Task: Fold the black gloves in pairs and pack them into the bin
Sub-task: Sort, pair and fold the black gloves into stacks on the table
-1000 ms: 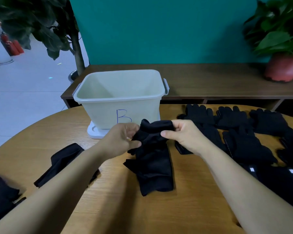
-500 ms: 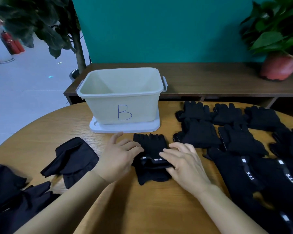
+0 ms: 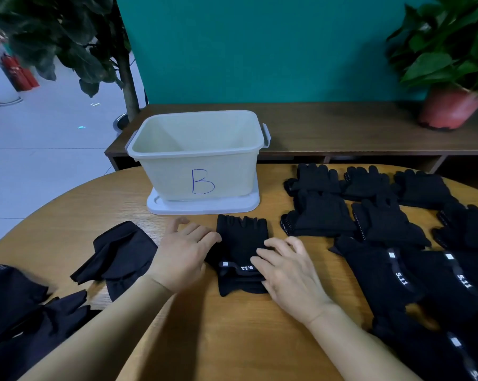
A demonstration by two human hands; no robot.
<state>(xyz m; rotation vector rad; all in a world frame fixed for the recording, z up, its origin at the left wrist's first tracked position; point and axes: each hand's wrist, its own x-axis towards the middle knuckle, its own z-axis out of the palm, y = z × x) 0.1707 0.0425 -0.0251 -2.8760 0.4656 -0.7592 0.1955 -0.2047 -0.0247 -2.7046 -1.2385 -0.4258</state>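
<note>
Wooden desk, teal wall behind: the folded glove pair lies just before the bin, with the left hand and right hand resting flat-fingered on its sides, gripping nothing. This soft, light knit will likely spring open; pinch through all layers at the cuff fold.

Bin: pale plastic, upright, open-topped, blue "B" on near wall. Folded glove pair: black, doubled over, flat just in front of bin, white-lettered strap across it. Loose black gloves: laid flat, overlapping, right of bin. Crumpled gloves: front-left of bin.
</note>
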